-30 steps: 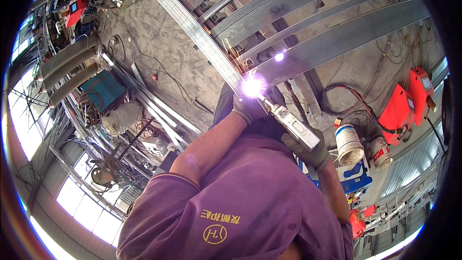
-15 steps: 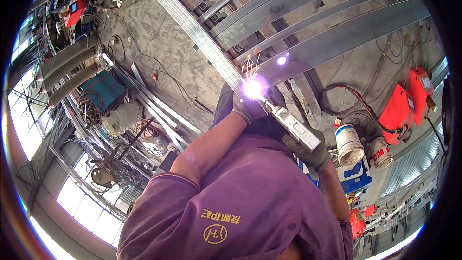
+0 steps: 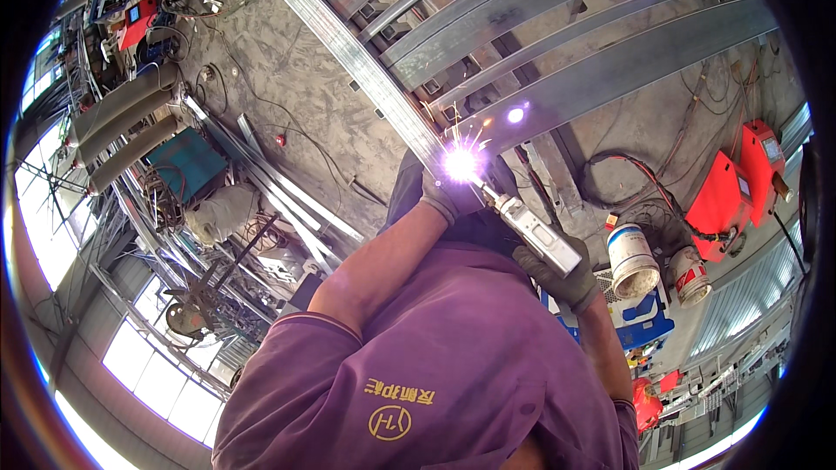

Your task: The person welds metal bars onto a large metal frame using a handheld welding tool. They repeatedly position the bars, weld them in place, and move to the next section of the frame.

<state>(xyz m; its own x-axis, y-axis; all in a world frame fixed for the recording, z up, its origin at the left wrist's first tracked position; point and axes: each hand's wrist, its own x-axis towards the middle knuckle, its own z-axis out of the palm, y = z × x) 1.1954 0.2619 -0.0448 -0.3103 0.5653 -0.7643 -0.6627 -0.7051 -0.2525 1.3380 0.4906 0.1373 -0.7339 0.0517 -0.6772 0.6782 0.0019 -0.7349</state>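
My right hand (image 3: 562, 274), in a dark grey work glove, is closed round the body of a white, boxy welding torch (image 3: 535, 231). The torch's narrow tip points up and left into a bright white-violet glow (image 3: 460, 164) with sparks flying from it. This glow sits at the near corner of a metal frame, where a long steel rail (image 3: 348, 61) meets the nearest flat bar (image 3: 627, 70). Just below the glow, at the rail's near end, is my gloved left hand (image 3: 442, 198); glare and its own back hide its fingers. A smaller violet light spot (image 3: 517, 114) shows on the bar.
Several more parallel bars (image 3: 522, 4) of the frame stretch away at the top. Two white buckets (image 3: 632, 261) and red machines (image 3: 721, 200) with cables stand to the right. Loose metal lengths (image 3: 279, 191) and a teal box (image 3: 186, 165) lie to the left. Cables cross the concrete floor.
The glow and torch tip have shifted very slightly right. My right hand has moved a little with the torch, and the spark pattern differs. My left hand stays in place.
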